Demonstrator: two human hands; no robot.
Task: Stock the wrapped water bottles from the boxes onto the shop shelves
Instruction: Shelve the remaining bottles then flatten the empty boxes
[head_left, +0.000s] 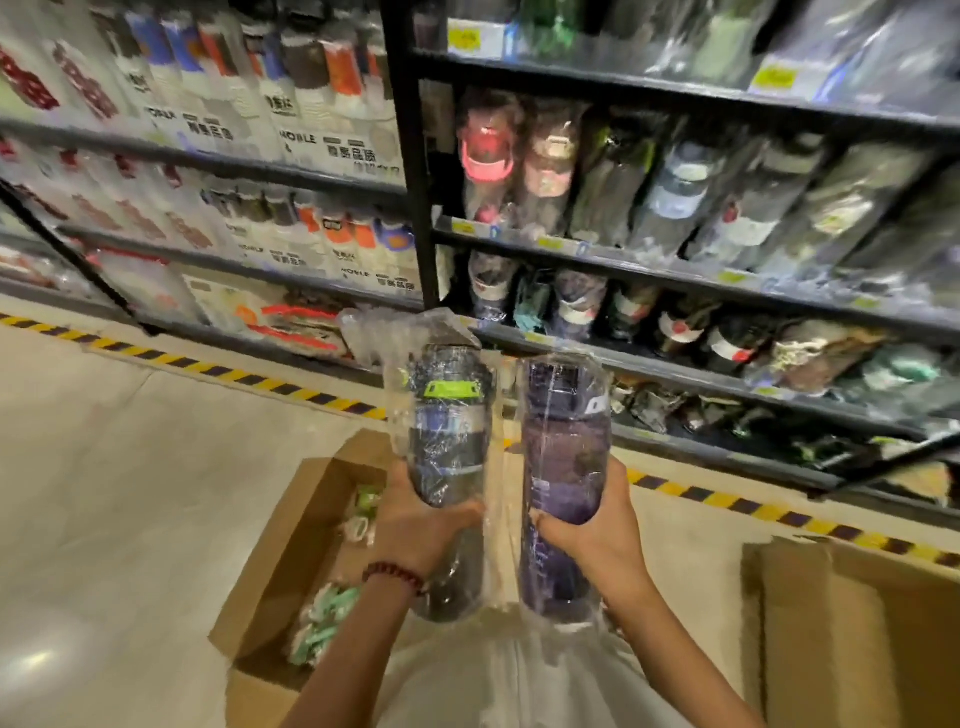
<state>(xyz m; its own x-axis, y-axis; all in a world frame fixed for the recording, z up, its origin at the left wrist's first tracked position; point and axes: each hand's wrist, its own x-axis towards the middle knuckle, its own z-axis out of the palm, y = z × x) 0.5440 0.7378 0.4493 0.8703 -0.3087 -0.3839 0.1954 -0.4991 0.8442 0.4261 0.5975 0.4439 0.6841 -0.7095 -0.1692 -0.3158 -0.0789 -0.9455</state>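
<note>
Two wrapped bottles held upright side by side, just apart, at 6 o'clock in the view, in front of the shop shelves (675, 283).

Left hand (415, 525), with a bead bracelet (396, 574) at the wrist: grip clamped round the lower half of the dark bottle with a green lid band (451, 447), plastic wrap loose above its cap.

Right hand (592, 525): grip clamped round the middle of the purple bottle (563, 467), also in clear wrap.

Below at 7 o'clock, an open cardboard box (291, 519) on the floor, with green and white wrapped items inside. At 4 o'clock, a second cardboard box (852, 623), contents hidden.

From 1 to 3 o'clock, black shelves crowded with wrapped bottles, yellow price tags along the edges. At 10 o'clock, shelves of white boxed goods (291, 119). Yellow-and-black striped tape (197, 366) on the floor along the shelf bases.
</note>
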